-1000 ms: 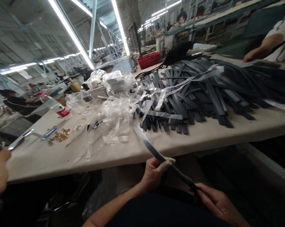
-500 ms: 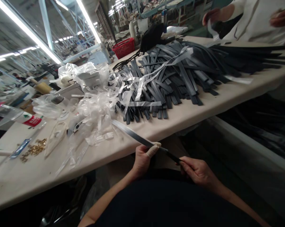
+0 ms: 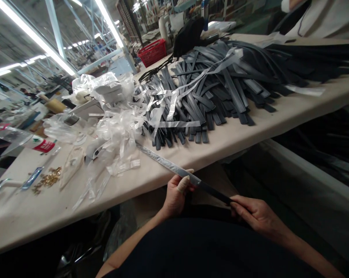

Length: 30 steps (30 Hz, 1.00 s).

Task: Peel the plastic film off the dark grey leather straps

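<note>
I hold one long dark strap [image 3: 174,166] in both hands, just below the table's front edge. My left hand [image 3: 176,194], a pale cot on its thumb, pinches the strap where a clear film still covers it. My right hand [image 3: 257,217] grips the bare dark end lower right. The strap's far end lies on the beige table [image 3: 249,135] beside a heap of crumpled clear film strips [image 3: 119,133]. A big pile of dark straps [image 3: 217,88] covers the table's middle and right.
At the left lie small brass fittings [image 3: 48,179], a plastic bottle with a red label [image 3: 32,143] and plastic bags [image 3: 99,87]. A red basket [image 3: 152,52] stands at the back. Another person in a pale top [image 3: 322,17] is at the far right.
My right hand has slid a little right and down along the strap. More film-covered strap now shows between my left hand and the table. The view has shifted slightly.
</note>
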Each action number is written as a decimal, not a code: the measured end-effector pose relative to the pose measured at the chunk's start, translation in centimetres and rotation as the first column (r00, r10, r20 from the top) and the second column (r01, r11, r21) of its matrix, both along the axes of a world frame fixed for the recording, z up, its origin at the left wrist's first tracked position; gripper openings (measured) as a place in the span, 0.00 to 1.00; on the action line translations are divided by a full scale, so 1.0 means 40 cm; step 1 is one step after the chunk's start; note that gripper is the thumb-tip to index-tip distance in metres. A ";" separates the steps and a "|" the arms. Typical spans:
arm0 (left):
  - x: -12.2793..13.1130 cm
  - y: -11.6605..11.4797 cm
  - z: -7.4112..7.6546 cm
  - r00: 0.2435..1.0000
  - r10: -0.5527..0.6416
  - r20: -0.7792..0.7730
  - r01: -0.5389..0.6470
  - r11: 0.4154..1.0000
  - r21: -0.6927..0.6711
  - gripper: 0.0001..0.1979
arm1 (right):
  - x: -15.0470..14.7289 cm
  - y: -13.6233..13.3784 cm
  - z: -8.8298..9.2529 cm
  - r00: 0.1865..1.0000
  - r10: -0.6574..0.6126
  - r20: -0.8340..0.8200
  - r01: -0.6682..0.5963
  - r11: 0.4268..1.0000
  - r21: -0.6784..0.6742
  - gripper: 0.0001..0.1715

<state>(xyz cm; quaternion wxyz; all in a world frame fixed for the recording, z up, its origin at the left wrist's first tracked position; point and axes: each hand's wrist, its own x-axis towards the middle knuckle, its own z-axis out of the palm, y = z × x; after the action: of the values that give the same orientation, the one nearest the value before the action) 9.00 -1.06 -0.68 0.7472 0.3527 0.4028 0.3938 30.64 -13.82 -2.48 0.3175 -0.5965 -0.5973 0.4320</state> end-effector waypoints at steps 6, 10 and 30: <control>0.016 -0.020 -0.007 1.000 0.013 -0.016 -0.015 0.991 -0.130 0.17 | -0.022 -0.011 -0.017 0.994 -0.031 0.106 0.023 0.997 0.076 0.21; 0.025 -0.035 -0.006 0.999 -0.044 -0.023 0.040 0.985 -0.168 0.20 | -0.042 -0.005 -0.004 0.996 -0.062 0.070 0.053 0.991 0.124 0.18; 0.076 -0.084 -0.005 0.954 -0.273 -0.122 0.265 0.961 -0.076 0.24 | -0.063 -0.002 -0.009 0.981 -0.181 0.066 0.162 0.960 0.229 0.14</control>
<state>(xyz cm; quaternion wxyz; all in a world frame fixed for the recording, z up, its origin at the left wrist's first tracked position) 12.02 -4.40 -0.90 0.7757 0.4074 0.4106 0.2523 28.10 -13.91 -2.83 0.3925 -0.6247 -0.6012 0.3071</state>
